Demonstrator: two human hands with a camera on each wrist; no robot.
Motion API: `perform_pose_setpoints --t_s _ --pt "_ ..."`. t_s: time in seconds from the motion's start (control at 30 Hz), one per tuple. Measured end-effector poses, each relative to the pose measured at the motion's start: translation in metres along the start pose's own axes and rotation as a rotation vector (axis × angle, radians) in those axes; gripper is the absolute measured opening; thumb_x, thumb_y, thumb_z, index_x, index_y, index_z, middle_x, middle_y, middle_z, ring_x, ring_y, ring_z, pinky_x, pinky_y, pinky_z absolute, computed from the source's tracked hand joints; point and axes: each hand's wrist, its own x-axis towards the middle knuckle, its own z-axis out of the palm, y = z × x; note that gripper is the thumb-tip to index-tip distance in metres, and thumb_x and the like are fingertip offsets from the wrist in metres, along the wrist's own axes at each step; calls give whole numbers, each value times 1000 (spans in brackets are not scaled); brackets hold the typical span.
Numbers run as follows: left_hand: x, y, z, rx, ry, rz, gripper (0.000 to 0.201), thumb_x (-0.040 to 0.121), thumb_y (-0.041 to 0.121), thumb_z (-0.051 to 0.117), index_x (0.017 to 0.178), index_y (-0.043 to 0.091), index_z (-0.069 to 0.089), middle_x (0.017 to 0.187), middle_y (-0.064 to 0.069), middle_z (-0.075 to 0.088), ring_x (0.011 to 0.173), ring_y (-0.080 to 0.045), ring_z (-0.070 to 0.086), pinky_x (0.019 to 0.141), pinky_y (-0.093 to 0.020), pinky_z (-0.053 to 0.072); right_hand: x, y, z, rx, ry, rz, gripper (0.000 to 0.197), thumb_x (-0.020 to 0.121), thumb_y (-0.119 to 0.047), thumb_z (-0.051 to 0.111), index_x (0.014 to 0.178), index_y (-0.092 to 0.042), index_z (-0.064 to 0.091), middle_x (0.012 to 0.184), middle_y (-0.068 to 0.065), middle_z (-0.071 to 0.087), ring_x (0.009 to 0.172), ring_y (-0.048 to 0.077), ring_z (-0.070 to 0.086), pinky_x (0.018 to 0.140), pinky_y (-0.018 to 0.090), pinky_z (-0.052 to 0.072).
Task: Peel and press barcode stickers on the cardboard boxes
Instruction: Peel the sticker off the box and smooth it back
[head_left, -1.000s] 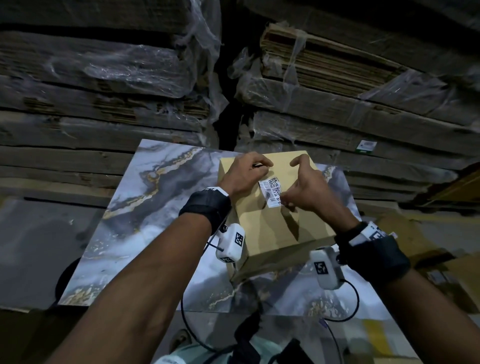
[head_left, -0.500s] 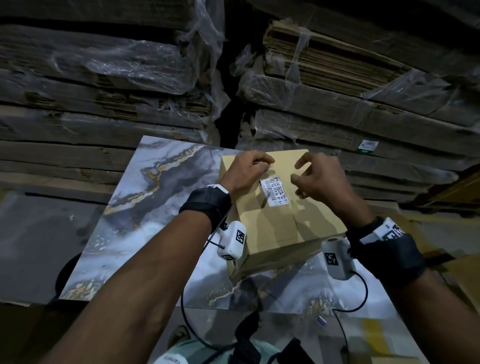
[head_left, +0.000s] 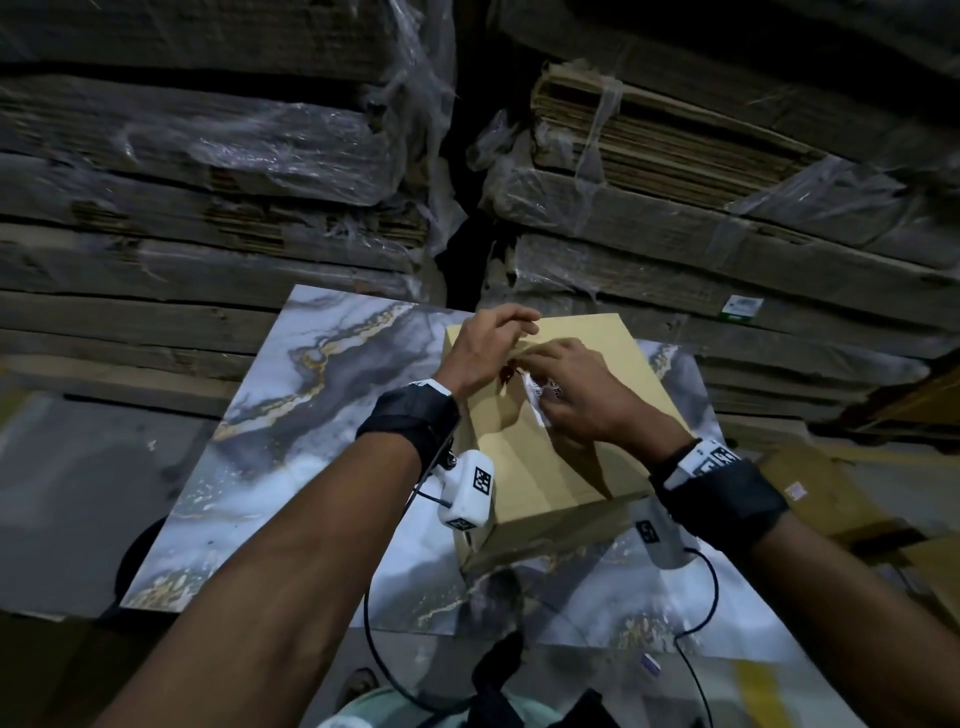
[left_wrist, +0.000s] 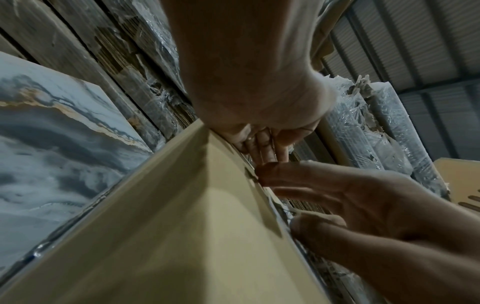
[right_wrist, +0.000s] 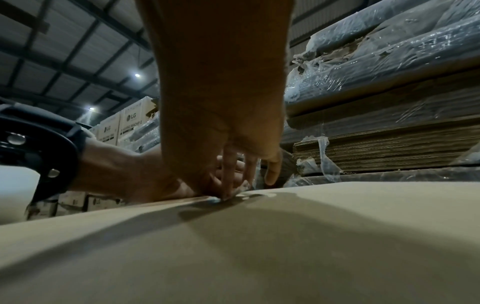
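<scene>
A tan cardboard box (head_left: 561, 467) sits on a marbled slab (head_left: 311, 415). On its top lies a white barcode sticker (head_left: 537, 400), mostly hidden under my right hand (head_left: 582, 400). That hand's fingers lie fairly straight across the sticker and press it onto the box, as the right wrist view shows at the sticker (right_wrist: 221, 198). My left hand (head_left: 483, 348) hovers at the far left of the box top with loosely curled fingers and holds nothing. In the left wrist view its fingers (left_wrist: 259, 142) touch the box (left_wrist: 194, 226) beside my right hand (left_wrist: 350, 195).
Tall stacks of flattened cardboard wrapped in plastic film (head_left: 208, 182) (head_left: 727, 208) rise just behind the slab. More cardboard boxes (head_left: 831, 493) lie on the floor to the right. Printed cartons (right_wrist: 130, 125) stand farther off. Camera cables hang from both wrists.
My right hand has moved left onto the sticker and now covers it. My left hand's fingers have lifted off the sticker's top end.
</scene>
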Motion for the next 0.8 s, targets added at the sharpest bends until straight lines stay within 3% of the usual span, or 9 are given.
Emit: perform_pose_setpoints --t_s 0.1,0.2,0.27,0.37,0.63,0.8 --pt "-1 1 1 34 2 7 43 79 32 45 110 22 73 100 5 76 107 -14 66 102 -42 50 4 6 -3 -10 25 -89 32 87 -10 60 117 -17 69 109 6 66 97 30 57 81 45 47" --pt "-2 4 1 50 8 -6 45 76 38 46 109 23 73 100 6 76 105 -15 67 100 -45 51 4 8 -8 10 68 -128 26 92 -9 63 117 -11 68 100 7 65 92 29 53 76 39 39" --pt "-3 5 1 46 5 -15 47 72 44 46 106 27 73 99 7 76 104 -16 68 97 -46 53 5 9 -9 4 82 -132 29 94 -10 62 123 -14 66 102 5 63 95 25 47 78 39 40" --pt "-4 7 1 64 12 -14 51 69 48 45 106 28 73 98 8 77 104 -13 68 99 -43 51 7 11 -9 -24 57 -141 24 96 -12 62 118 -16 71 107 6 61 99 23 45 82 42 44" --pt "-8 11 1 87 16 -21 44 81 30 46 114 19 73 98 5 77 104 -11 67 99 -40 51 -7 22 5 37 205 -192 16 94 -15 69 107 -15 79 110 6 62 101 26 54 81 44 52" --pt "-11 14 1 105 -8 -7 47 81 31 44 116 17 72 101 4 76 103 -9 65 97 -35 51 -16 29 6 141 245 -153 16 95 -19 72 107 -16 81 117 4 54 105 17 58 83 38 54"
